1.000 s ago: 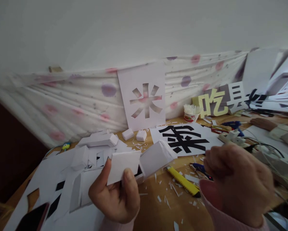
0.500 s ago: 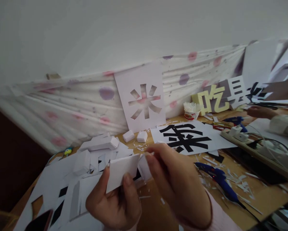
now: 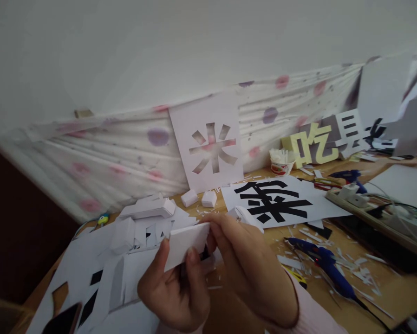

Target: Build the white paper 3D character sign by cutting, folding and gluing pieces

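I see my left hand (image 3: 175, 297) raised low over the wooden worktop (image 3: 334, 306), its grip clamped on a flat white foam piece (image 3: 187, 239): thumb on the near face, fingers wrapped behind. The piece is a stiff, matte slab with square-cut edges, tilted so that its top edge faces me. My right hand (image 3: 253, 269) meets it from the right, fingertips pinched together on the slab's right end, where a second folded white piece (image 3: 245, 215) pokes out just behind the fingers.

Under and left of my hands lies a heap of white paper offcuts (image 3: 100, 260), angular, some with black printed patches, with boxy white foam blocks (image 3: 149, 208) on top. Two small white cubes (image 3: 198, 198) sit further back, near a propped white stencil sheet (image 3: 208, 144) with a character cut clean through it. That sheet leans on a wrinkled, pink-and-purple spotted cloth (image 3: 118, 157).

Right of it lies a sheet with a bold black character (image 3: 276, 202). A small round paper cup (image 3: 281, 164) behind it holds white scraps; I cannot tell what kind. Beside the cup stand thick yellow and white foam characters (image 3: 320, 141). A blue glue gun (image 3: 329, 266) lies on the worktop among thin white slivers.
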Available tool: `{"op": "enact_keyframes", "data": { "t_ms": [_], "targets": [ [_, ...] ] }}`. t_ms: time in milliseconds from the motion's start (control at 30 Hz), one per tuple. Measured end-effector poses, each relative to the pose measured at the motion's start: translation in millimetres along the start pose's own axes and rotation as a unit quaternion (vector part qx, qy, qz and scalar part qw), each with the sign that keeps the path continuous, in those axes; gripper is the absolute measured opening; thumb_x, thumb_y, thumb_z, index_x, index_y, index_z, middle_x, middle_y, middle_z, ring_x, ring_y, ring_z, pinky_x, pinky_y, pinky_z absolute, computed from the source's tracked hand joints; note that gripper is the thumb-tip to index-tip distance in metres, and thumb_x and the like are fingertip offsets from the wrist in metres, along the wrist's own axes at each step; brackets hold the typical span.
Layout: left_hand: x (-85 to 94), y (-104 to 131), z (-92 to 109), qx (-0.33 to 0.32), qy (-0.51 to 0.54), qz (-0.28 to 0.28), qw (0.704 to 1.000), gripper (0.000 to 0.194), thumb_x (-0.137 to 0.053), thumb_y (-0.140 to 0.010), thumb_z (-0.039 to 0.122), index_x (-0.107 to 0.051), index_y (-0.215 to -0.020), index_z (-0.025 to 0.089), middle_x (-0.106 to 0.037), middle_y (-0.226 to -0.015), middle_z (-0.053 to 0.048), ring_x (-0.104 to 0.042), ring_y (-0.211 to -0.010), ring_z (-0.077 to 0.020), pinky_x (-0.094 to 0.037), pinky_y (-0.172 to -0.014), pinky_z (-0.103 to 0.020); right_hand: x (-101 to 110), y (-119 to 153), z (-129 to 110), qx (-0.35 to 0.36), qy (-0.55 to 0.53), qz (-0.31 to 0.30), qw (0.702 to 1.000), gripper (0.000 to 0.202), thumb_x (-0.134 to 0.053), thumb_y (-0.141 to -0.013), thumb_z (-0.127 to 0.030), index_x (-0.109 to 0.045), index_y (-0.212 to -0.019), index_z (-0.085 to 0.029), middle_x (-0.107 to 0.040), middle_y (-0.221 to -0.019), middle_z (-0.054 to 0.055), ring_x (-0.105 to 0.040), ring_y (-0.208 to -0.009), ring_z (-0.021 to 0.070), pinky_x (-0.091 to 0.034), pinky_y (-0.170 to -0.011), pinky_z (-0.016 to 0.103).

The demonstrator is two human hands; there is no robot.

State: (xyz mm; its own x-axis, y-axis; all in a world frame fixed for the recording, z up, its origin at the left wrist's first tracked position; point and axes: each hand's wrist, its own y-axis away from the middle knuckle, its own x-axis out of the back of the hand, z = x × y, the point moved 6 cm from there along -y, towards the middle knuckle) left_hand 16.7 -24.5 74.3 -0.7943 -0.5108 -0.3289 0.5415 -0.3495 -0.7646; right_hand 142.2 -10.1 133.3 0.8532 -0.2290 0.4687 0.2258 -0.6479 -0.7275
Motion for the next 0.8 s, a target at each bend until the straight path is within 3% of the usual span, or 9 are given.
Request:
{"op": "enact_keyframes", "data": {
  "t_ms": [67,167,267,333,400,467,567,667,800],
  "targets": [
    [-3.8,-5.4,6.6,-0.042,0.006,0.01,0.999,0.036,-0.067,-0.083,0.007,-0.063,-0.116,0.023,-0.075,-0.1,0.0,-0.074,-0.082,-0.0164,-0.065,-0.072,-0.028,3.4,2.2,3.8,-0.009,-0.079,0.027,0.996,0.028,-0.037,-0.099,-0.014,-0.062,-0.111,-0.016,-0.067,-0.073,-0.001,-0.06,-0.056,0.0115,-0.047,-0.053,0.023],
    [-4.6,-10.6,13.1,-0.086,-0.009,0.021,0.996,0.04,-0.069,-0.081,0.007,-0.063,-0.118,0.021,-0.075,-0.097,0.001,-0.073,-0.079,-0.0128,-0.064,-0.071,-0.022,23.0,8.0,13.3,-0.025,-0.09,0.151,0.984,0.028,-0.047,-0.099,-0.012,-0.061,-0.12,-0.023,-0.07,-0.083,-0.004,-0.06,-0.065,0.0084,-0.049,-0.064,0.022],
    [-4.9,-13.5,11.7,-0.076,-0.027,0.001,0.997,0.043,-0.068,-0.081,0.006,-0.06,-0.121,0.02,-0.072,-0.086,0.003,-0.069,-0.062,-0.0083,-0.061,-0.059,-0.017,39.1,11.1,19.1,0.007,0.012,0.203,0.979,0.016,-0.059,-0.095,-0.017,-0.072,-0.094,-0.027,-0.074,-0.093,-0.003,-0.062,-0.088,0.015,-0.048,-0.085,0.032],
    [-5.6,-15.0,7.3,-0.049,-0.021,-0.014,0.998,0.04,-0.065,-0.084,0.008,-0.059,-0.123,0.02,-0.071,-0.083,0.003,-0.067,-0.055,-0.007,-0.059,-0.055,-0.016,38.0,10.2,28.2,0.015,0.061,0.148,0.987,0.013,-0.063,-0.093,-0.026,-0.073,-0.086,-0.027,-0.073,-0.11,0.002,-0.058,-0.109,0.0238,-0.043,-0.098,0.044],
    [-7.4,-17.4,5.3,-0.042,-0.007,-0.032,0.999,0.037,-0.063,-0.087,0.008,-0.059,-0.122,0.02,-0.072,-0.085,0.002,-0.07,-0.06,-0.0086,-0.061,-0.059,-0.019,30.4,11.4,43.9,-0.013,0.073,0.068,0.995,0.016,-0.067,-0.089,-0.034,-0.073,-0.101,-0.025,-0.063,-0.132,0.01,-0.051,-0.125,0.0313,-0.04,-0.104,0.053],
    [-7.9,-22.9,9.2,-0.066,-0.006,-0.054,0.996,0.036,-0.061,-0.087,0.005,-0.06,-0.119,0.021,-0.074,-0.087,0.002,-0.073,-0.068,-0.0107,-0.063,-0.069,-0.023,20.1,16.0,60.4,-0.055,0.048,-0.004,0.997,0.043,-0.073,-0.083,-0.037,-0.065,-0.122,-0.02,-0.052,-0.143,0.016,-0.049,-0.13,0.033,-0.043,-0.104,0.053],
    [-1.3,-38.3,22.5,-0.12,-0.081,-0.105,0.984,0.032,-0.055,-0.088,0.002,-0.064,-0.112,0.02,-0.075,-0.093,0.0,-0.074,-0.083,-0.0132,-0.061,-0.078,-0.025,9.4,23.0,75.4,-0.088,-0.005,-0.051,0.995,0.056,-0.079,-0.078,-0.039,-0.059,-0.127,-0.021,-0.052,-0.142,0.015,-0.052,-0.13,0.0284,-0.045,-0.106,0.047],
    [10.3,-52.0,40.1,-0.227,-0.222,-0.205,0.926,0.04,-0.05,-0.088,0.0,-0.063,-0.121,0.018,-0.072,-0.117,-0.005,-0.068,-0.109,-0.0157,-0.054,-0.097,-0.028,8.0,24.8,79.2,-0.08,-0.026,-0.039,0.996,0.057,-0.083,-0.073,-0.04,-0.06,-0.123,-0.024,-0.058,-0.135,0.011,-0.055,-0.126,0.0264,-0.045,-0.107,0.044],
    [19.2,-51.2,36.9,-0.295,-0.368,-0.387,0.792,0.042,-0.044,-0.092,0.002,-0.061,-0.128,0.016,-0.063,-0.134,-0.005,-0.055,-0.127,-0.0134,-0.033,-0.117,-0.027,10.4,24.3,79.7,-0.072,-0.027,-0.022,0.997,0.053,-0.082,-0.074,-0.038,-0.061,-0.121,-0.026,-0.059,-0.131,0.01,-0.057,-0.123,0.0267,-0.047,-0.105,0.043]
  ]
}}
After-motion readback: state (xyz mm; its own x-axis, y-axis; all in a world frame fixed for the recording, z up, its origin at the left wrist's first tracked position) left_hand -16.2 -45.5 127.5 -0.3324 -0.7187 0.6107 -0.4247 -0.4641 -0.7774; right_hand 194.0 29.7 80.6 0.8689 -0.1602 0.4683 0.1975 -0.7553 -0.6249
